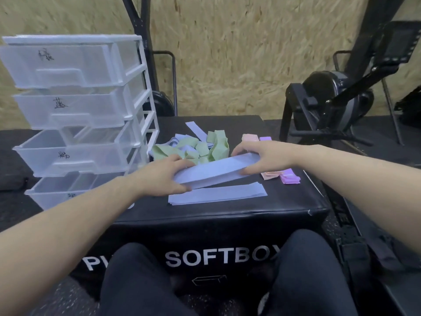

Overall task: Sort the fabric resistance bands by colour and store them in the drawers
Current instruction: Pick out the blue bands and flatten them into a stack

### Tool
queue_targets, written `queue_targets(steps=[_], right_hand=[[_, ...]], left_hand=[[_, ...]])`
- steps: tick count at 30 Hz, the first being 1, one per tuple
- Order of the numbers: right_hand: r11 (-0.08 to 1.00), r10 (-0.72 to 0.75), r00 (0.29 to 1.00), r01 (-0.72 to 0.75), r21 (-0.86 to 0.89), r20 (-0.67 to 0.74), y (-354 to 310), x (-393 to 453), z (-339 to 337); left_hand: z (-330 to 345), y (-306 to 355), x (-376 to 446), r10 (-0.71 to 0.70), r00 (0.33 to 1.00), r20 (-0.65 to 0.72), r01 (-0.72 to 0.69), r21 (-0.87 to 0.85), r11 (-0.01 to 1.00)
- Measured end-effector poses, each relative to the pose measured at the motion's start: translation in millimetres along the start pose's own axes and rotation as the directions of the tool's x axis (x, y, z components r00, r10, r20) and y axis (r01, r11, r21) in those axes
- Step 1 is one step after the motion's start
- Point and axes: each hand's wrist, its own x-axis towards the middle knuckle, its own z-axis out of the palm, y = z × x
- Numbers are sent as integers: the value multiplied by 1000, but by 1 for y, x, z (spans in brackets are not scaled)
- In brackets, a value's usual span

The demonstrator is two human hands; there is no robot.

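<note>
Above the black soft box [227,215], left hand [164,174] and right hand [262,156] grip a blue band [216,169] by its ends; keep it taut and square over the blue stack [216,196].

both bare forearms reach forward from the lower corners and converge at the middle. the left hand [167,173] and the right hand [259,156] face each other — each curled, thumb below and fingers above, around one end of a stack of blue bands [216,171].
</note>
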Motion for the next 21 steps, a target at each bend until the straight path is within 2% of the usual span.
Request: queue_targets(steps=[6,11,14,16,18,21], right_hand=[[999,-26,996,28,-16,81,35,29,26],[998,-37,985,46,-51,168,68,60,58],[994,-36,983,54,-91,180,80,74,73],[983,-35,981,67,-169,189,86,80,80],[980,-62,981,95,-175,186,92,84,85],[979,-81,982,111,-172,173,105,86,92]], left_hand=[[27,-17,31,-7,990,139,13,-45,999],[55,-34,61,16,982,190,-35,98,995],[67,-41,71,33,968,250,-76,166,983],[73,-48,74,14,954,301,-69,174,982],[77,-54,74,-9,938,346,-50,161,986],[80,-62,70,-7,944,330,-34,117,993]])
